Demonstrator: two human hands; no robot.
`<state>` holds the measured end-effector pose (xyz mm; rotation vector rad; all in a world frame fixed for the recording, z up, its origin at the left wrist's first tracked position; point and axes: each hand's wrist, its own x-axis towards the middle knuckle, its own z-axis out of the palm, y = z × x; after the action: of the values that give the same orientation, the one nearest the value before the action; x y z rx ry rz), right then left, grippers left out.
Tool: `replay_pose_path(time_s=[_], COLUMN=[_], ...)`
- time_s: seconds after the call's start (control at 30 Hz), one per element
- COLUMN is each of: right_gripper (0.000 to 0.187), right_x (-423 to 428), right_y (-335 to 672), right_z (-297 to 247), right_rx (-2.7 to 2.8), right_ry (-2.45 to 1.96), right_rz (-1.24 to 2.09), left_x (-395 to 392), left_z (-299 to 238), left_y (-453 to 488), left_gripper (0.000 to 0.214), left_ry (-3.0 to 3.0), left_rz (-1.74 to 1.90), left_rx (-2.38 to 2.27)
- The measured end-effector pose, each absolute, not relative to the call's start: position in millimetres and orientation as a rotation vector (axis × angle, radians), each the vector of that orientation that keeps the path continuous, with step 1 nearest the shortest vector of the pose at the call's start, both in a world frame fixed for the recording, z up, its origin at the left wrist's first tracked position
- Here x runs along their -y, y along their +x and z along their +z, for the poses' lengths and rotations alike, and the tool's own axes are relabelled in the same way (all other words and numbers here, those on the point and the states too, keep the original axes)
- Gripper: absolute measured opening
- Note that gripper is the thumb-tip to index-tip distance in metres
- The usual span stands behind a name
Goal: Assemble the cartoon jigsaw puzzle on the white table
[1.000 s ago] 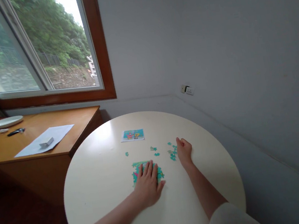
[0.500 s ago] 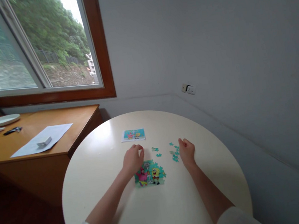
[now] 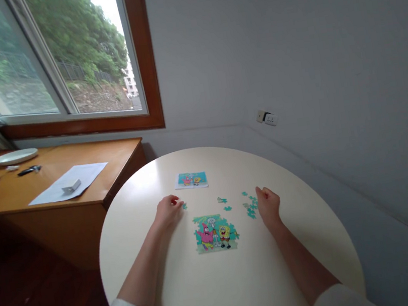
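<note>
A partly joined jigsaw puzzle [image 3: 216, 233] of cartoon figures lies flat on the round table, its upper and right edges uneven. My left hand [image 3: 168, 210] rests up and left of it, thumb and forefinger apart. Close to the thumb tip is a small teal puzzle piece [image 3: 184, 206], apparently on the table. My right hand [image 3: 269, 205] is curled into a fist beside a cluster of loose teal pieces [image 3: 251, 212]; whether anything is inside the fist is hidden. Between the hands lie a few more loose pieces [image 3: 227, 208].
A printed picture card [image 3: 191, 180] lies toward the far side of the white round table [image 3: 217, 294]. At left, a wooden desk [image 3: 120, 158] bears a paper sheet [image 3: 90, 174], a small white box [image 3: 71, 186] and a white plate [image 3: 16, 157]. A wall socket [image 3: 270, 119] is behind.
My left hand has drawn back leftward from above the joined puzzle, uncovering its upper left part and a small piece. My right fist stays by the loose pieces. The view has shifted slightly left.
</note>
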<state>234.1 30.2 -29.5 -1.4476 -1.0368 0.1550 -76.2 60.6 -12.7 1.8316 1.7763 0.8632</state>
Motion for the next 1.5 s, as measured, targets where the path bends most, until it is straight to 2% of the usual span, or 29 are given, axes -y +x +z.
replay_pose_path(time_s=[0.13,0.33,0.8,1.03,1.27,1.5], right_gripper=[0.039,0.039,0.039,0.04,0.039,0.039], right_x=[-28.3,-27.5,-29.9,-31.0,-31.6,-30.3], right_y=[232.5,231.0,233.3,234.0,234.0,232.8], right_z=[-27.2,-24.8,-28.8,-29.8,-30.2,-28.5], right_rx=[1.028,1.025,1.034,1.032,1.035,1.03], right_ry=[-1.437,-1.437,-1.42,-1.423,-1.415,-1.429], right_rz=[0.176,0.193,0.209,0.196,0.212,0.216], left_x=[-56.1,-53.5,-49.6,-53.1,-39.6,-37.7], left_z=[-9.8,-6.8,-5.6,-6.0,16.5,16.8], left_y=[-72.3,-66.8,-63.1,-68.1,-69.0,-64.7], left_gripper=[0.03,0.023,0.019,0.01,0.008,0.006], left_ry=[1.924,1.995,1.9,1.71,1.574,1.658], left_rz=[0.703,0.575,0.718,0.856,0.624,0.482], left_rx=[-1.821,-1.866,-1.725,-1.501,-1.307,-1.276])
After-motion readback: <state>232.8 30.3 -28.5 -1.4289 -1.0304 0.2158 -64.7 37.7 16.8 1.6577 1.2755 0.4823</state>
